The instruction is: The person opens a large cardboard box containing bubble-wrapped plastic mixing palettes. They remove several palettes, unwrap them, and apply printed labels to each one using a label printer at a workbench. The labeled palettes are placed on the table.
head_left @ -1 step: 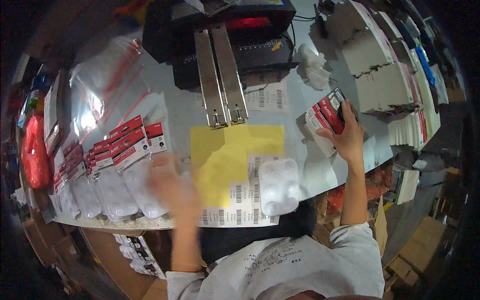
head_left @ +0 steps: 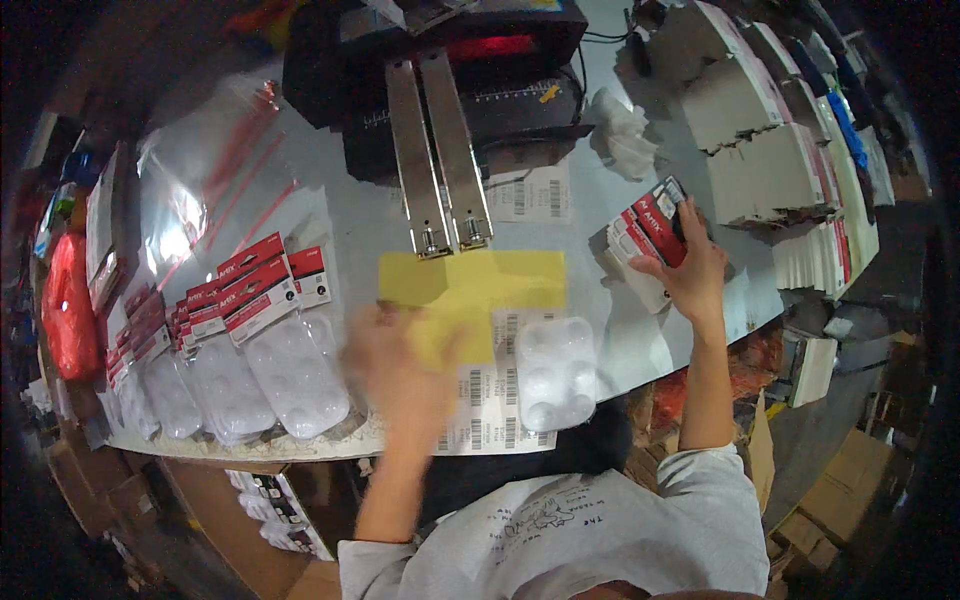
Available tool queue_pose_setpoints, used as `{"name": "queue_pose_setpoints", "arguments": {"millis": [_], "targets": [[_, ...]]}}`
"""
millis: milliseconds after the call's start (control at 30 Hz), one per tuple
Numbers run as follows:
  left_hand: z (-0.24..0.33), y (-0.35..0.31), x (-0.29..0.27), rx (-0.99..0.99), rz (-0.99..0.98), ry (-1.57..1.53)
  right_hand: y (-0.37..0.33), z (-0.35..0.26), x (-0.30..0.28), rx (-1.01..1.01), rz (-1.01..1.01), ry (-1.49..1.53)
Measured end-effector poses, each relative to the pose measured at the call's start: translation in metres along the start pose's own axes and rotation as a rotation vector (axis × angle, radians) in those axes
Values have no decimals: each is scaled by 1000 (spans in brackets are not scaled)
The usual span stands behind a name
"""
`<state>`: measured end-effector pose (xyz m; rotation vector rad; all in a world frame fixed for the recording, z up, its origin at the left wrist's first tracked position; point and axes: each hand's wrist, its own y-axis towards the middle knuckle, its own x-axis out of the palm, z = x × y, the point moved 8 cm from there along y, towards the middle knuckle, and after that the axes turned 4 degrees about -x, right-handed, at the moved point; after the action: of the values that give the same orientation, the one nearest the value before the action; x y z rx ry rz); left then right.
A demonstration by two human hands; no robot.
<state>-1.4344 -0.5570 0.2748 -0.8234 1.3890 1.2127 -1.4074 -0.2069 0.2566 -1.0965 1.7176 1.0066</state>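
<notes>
My left hand [head_left: 405, 345] is smeared by motion over the yellow sheet [head_left: 530, 275], so its fingers cannot be made out. At the right, my right hand [head_left: 690, 265] grips the edges of a small stack of red, black and white cards [head_left: 655, 228] between thumb and fingers. A white plastic paint palette [head_left: 557, 375] with round wells lies between my hands, partly on a sheet of barcode labels [head_left: 480, 410]. Several clear-bagged palettes [head_left: 297, 375] with red and white header cards [head_left: 262, 285] overlap at the left.
A black machine [head_left: 470, 90] with two metal rails [head_left: 435, 160] reaches toward me at the back centre. Tall stacks of cards [head_left: 765, 165] stand at the right. Clear bags [head_left: 195, 190] lie at the back left, crumpled plastic [head_left: 625, 135] beside the machine.
My left hand has moved right, from beside the bagged palettes to over the yellow sheet. My right hand stays on the card stack.
</notes>
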Motion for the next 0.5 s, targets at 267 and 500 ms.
{"name": "queue_pose_setpoints", "arguments": {"millis": [267, 500], "targets": [[48, -15, 29, -261, -76, -1061, 2, -36, -30, 196, -132, 248], [51, -32, 15, -667, -544, -1746, -4, -162, -20, -295, -506, 648]]}}
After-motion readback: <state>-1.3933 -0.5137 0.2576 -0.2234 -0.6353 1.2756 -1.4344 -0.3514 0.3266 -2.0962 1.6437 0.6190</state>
